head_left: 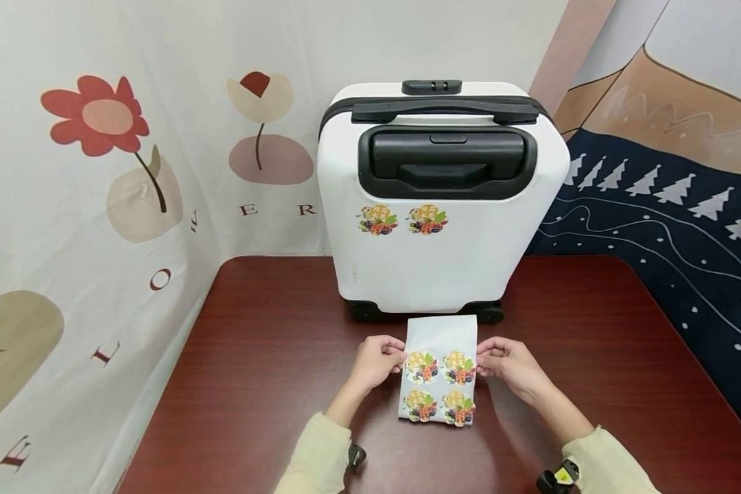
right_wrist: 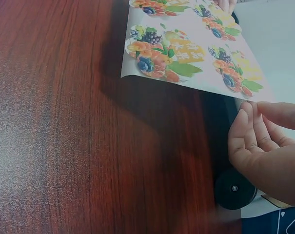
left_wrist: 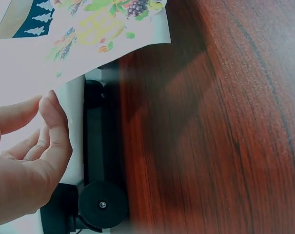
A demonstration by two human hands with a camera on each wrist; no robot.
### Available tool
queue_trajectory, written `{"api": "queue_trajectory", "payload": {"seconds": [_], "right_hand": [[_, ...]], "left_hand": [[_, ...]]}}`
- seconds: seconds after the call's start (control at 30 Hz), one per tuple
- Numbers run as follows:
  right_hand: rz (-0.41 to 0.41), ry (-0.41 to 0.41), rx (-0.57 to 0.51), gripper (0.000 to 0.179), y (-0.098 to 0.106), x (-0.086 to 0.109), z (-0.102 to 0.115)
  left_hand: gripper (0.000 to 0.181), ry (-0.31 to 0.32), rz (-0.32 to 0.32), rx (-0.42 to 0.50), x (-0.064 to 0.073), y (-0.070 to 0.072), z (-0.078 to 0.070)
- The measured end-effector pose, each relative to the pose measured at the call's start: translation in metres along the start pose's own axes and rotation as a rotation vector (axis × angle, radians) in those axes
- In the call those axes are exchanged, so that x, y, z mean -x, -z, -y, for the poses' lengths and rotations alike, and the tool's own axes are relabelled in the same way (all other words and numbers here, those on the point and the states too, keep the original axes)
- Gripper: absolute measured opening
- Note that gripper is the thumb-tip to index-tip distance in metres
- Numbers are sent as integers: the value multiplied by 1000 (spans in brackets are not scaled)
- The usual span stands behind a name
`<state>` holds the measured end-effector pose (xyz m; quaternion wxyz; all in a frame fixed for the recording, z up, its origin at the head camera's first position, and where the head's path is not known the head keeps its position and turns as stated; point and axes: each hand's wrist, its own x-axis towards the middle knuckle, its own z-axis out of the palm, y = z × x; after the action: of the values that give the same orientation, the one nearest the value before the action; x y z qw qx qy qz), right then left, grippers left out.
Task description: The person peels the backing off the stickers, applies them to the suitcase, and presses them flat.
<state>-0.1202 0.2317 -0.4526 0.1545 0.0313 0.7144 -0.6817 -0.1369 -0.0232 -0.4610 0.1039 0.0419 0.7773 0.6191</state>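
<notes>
A white sticker sheet [head_left: 440,336] with several fruit-pattern stickers on its lower part is held up in front of the suitcase, above the table. My left hand [head_left: 377,362] pinches its left edge between thumb and index finger. On the opposite edge, my right hand [head_left: 514,367] pinches the sheet the same way. Both wrist views show the fingertips at the paper's edge. Behind it stands a white suitcase [head_left: 420,267] with a black handle, upright on its wheels. Two matching fruit stickers [head_left: 428,219] sit side by side on its front, below the handle recess.
The dark red wooden table [head_left: 253,370] lies under the hands and the suitcase. A white cloth [head_left: 191,137] with flower prints hangs at the left and back. Another cloth [head_left: 654,226] with mountains and trees covers the right side.
</notes>
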Motion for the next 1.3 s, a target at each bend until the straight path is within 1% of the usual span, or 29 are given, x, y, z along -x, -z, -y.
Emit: {"api": "queue_trajectory", "payload": {"seconds": [0.23,0.37,0.5,0.77,0.9,1.03,1.13,1.3], "right_hand": [[-11,3,-9,16,-2,1,4],[-19,4,-19,16,-1,1,4],[-23,8,-20,17,0,-1,4],[-26,-7,-25,18,1,-1,4],[-32,3,-32,19,3,-1,1],[-11,47,-43,15,6,-2,-3],[-7,65,-36,13,8,-2,-4],[-39,36,-25,21,10,1,0]], "left_hand": [[5,1,-9,-24,0,-1,1],[4,-2,-16,-16,-1,-3,2],[4,-19,-19,-2,-1,-3,2],[4,-58,-24,-10,0,-3,0],[4,-68,-16,-10,0,-4,2],[5,-72,-8,0,1,-4,2],[5,-79,-5,9,1,-5,2],[5,-81,4,32,4,-4,-4]]}}
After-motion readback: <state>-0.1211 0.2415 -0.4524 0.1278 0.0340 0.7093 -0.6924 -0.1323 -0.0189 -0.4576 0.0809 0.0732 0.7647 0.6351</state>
